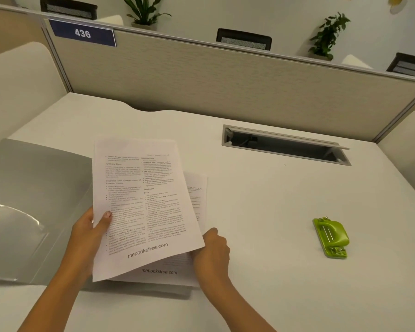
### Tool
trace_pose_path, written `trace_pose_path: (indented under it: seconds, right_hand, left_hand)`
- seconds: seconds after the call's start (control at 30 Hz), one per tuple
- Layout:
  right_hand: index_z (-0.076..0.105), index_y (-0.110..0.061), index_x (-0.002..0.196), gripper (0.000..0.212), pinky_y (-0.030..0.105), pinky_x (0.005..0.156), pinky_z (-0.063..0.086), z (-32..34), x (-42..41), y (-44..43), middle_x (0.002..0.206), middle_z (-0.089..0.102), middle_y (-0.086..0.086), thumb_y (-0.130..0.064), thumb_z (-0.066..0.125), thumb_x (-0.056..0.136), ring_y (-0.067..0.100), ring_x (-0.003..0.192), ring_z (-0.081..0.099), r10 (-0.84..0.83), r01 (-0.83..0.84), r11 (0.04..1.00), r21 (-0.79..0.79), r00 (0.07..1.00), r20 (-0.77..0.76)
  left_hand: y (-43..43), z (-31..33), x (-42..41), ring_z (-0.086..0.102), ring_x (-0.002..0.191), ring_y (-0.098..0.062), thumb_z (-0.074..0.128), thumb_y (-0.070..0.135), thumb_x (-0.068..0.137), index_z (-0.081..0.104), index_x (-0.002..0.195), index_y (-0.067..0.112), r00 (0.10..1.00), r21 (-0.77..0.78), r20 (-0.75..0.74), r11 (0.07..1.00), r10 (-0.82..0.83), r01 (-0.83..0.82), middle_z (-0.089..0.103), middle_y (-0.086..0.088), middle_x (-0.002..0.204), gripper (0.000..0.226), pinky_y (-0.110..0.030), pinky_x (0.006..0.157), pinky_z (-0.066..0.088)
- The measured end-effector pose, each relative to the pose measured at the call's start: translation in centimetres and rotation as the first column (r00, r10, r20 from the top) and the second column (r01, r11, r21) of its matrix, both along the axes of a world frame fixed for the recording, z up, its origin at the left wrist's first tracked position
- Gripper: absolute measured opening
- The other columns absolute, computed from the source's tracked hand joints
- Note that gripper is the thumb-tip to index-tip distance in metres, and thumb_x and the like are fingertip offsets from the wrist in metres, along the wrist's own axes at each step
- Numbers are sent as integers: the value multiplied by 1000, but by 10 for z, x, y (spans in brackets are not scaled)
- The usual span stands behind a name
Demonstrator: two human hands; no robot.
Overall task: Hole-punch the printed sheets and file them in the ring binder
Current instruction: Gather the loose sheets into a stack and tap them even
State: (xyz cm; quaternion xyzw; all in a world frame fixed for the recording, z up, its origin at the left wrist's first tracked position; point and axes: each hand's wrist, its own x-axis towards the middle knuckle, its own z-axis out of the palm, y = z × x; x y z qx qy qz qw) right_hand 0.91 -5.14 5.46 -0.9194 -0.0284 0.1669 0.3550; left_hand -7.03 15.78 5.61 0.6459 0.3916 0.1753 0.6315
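Note:
My left hand [89, 233] pinches the left edge of a printed sheet [144, 202], thumb on top, and holds it lifted and tilted above the desk. Beneath it lie more printed sheets [192, 267] on the right half of an open grey folder [31, 202]. My right hand [211, 250] grips the lower right corner of the papers, fingers curled under the edge. A green hole punch [331, 237] sits alone on the white desk, well to the right of both hands. No binder rings show.
The white desk [273, 212] has an open cable tray slot [285, 146] at the back right. A beige partition [225, 77] with a "436" label [83, 33] closes the far side. Chairs and plants stand beyond it.

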Motion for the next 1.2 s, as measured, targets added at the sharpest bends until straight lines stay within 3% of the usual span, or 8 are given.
trace_pose_path:
  seconds: [0.1, 0.23, 0.43, 0.57, 0.73, 0.83, 1.0, 1.2]
  right_hand:
    - [43, -16, 88, 17, 25, 66, 38, -1, -1, 4, 100, 56, 4, -1, 52, 88, 16, 88, 50, 51, -42, 992, -122, 996, 70]
    - [46, -14, 115, 26, 20, 75, 36, -6, 11, -3, 115, 50, 3, -5, 55, 92, 15, 103, 45, 125, -66, 949, -308, 977, 175]
    - [46, -11, 119, 27, 22, 89, 43, -2, 39, -19, 120, 53, 7, -6, 54, 94, 17, 108, 51, 72, 15, 917, -399, 977, 202]
    - [47, -9, 114, 38, 25, 89, 44, -3, 34, -17, 113, 52, 6, -31, 66, 88, 18, 104, 48, 68, 14, 928, -371, 976, 207]
    - [41, -1, 127, 39, 28, 88, 40, -10, 20, -3, 121, 48, 14, -1, 48, 89, 25, 107, 46, 138, -10, 889, -458, 960, 246]
    - [44, -7, 117, 39, 29, 86, 41, -8, 24, -2, 117, 53, 10, -18, 64, 86, 25, 107, 48, 111, -15, 869, -495, 980, 163]
    - [41, -12, 114, 60, 32, 75, 34, -10, 32, -16, 109, 64, 7, -33, 79, 72, 27, 106, 45, 17, 14, 935, -354, 996, 85]
    - [53, -3, 112, 22, 35, 84, 50, -13, 46, -44, 111, 57, 13, -18, 55, 96, 27, 102, 56, -66, 64, 998, 21, 989, 134]
  left_hand:
    - [2, 0, -4, 65, 96, -34, 52, 26, 97, 57, 120, 25, 1000, -1, -15, 1000, 9, -9, 66, -6, 116, 24, -56, 84, 53]
    - [2, 1, -8, 64, 96, -37, 52, 25, 97, 56, 123, 23, 999, 6, -30, 1000, 26, -26, 65, -10, 117, 27, -59, 84, 52]
    - [-5, 1, -10, 63, 93, -37, 52, 28, 96, 54, 127, 22, 998, 37, -53, 999, 34, -32, 64, -11, 119, 32, -53, 78, 53]
    - [-9, 3, -10, 63, 95, -39, 52, 29, 96, 52, 130, 21, 997, 46, -67, 999, 28, -25, 63, -12, 121, 35, -58, 82, 53]
    - [-13, 2, -11, 62, 97, -40, 51, 29, 96, 51, 130, 20, 997, 31, -70, 999, 41, -39, 62, -13, 122, 35, -59, 82, 52]
    - [-15, 0, -12, 63, 91, -37, 51, 30, 96, 51, 129, 22, 997, 26, -60, 998, 50, -49, 63, -11, 119, 34, -49, 72, 54]
    - [-16, -4, -13, 63, 82, -28, 52, 29, 96, 52, 127, 23, 997, 45, -61, 998, 55, -53, 64, -9, 114, 31, -34, 59, 50]
    - [-14, -6, -14, 64, 82, -27, 51, 30, 96, 54, 123, 23, 997, 44, -48, 998, 57, -55, 65, -7, 111, 28, -37, 61, 52]
